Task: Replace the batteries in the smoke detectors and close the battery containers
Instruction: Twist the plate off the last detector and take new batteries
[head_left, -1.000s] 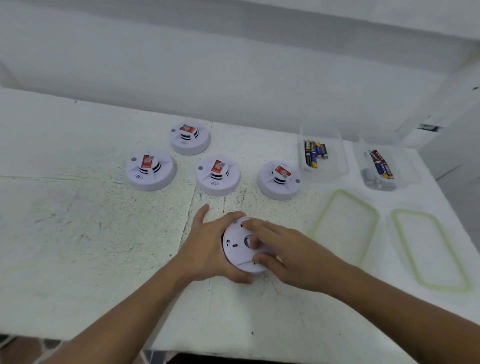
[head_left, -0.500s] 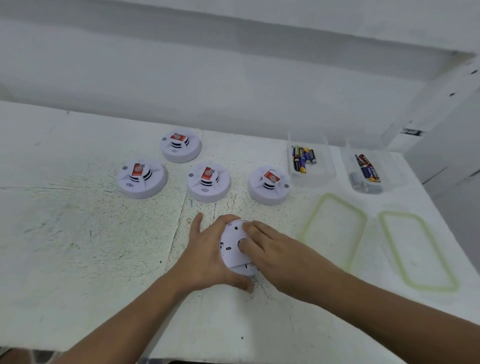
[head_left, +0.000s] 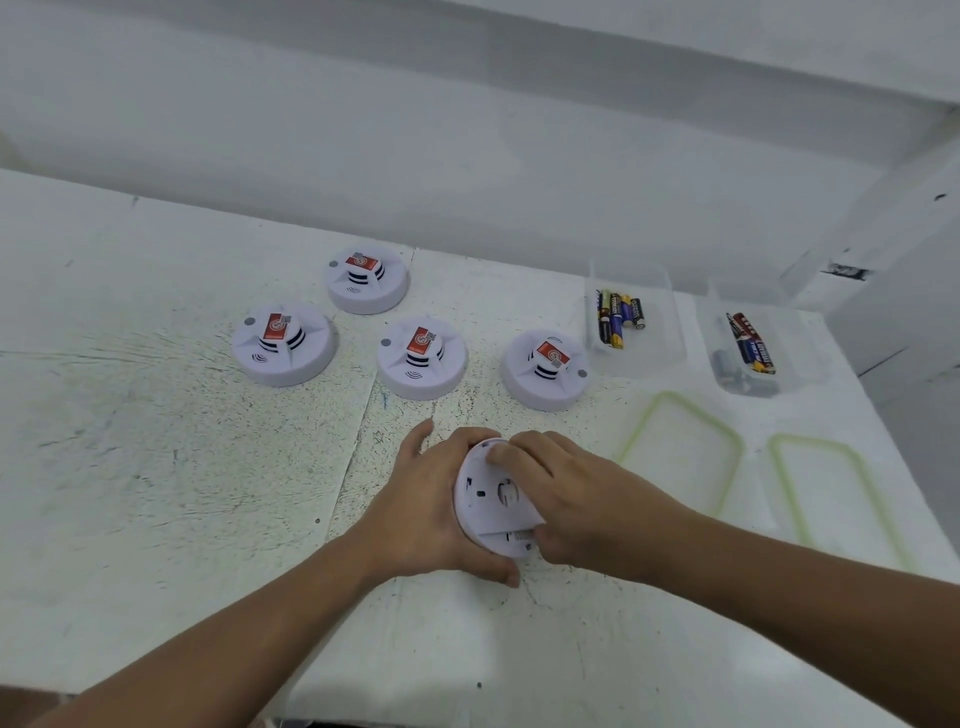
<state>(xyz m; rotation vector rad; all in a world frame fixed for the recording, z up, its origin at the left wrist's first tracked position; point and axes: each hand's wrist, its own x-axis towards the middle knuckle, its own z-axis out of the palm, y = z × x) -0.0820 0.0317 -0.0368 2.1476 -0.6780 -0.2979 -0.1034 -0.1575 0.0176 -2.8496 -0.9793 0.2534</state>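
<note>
A white smoke detector (head_left: 488, 499) is tilted up on its edge near the table's front, its back side facing me. My left hand (head_left: 423, 512) grips its left rim and underside. My right hand (head_left: 569, 499) grips its right side, fingers curled over the top rim and thumb at the lower edge. Several more white detectors with red labels lie face up behind, among them one at far left (head_left: 283, 343), one in the middle (head_left: 422, 356) and one at right (head_left: 545, 369). Two clear containers hold batteries: the left container (head_left: 636, 322) and the right container (head_left: 753, 353).
Two clear lids with green seals lie right of my hands, the near lid (head_left: 680, 452) and the far lid (head_left: 831, 493). The white table (head_left: 156, 467) ends at a front edge below my forearms. A white wall rises behind.
The detector in my hands has tipped up further onto its edge, its back turned more toward me. My right fingers shifted from its centre to its top rim.
</note>
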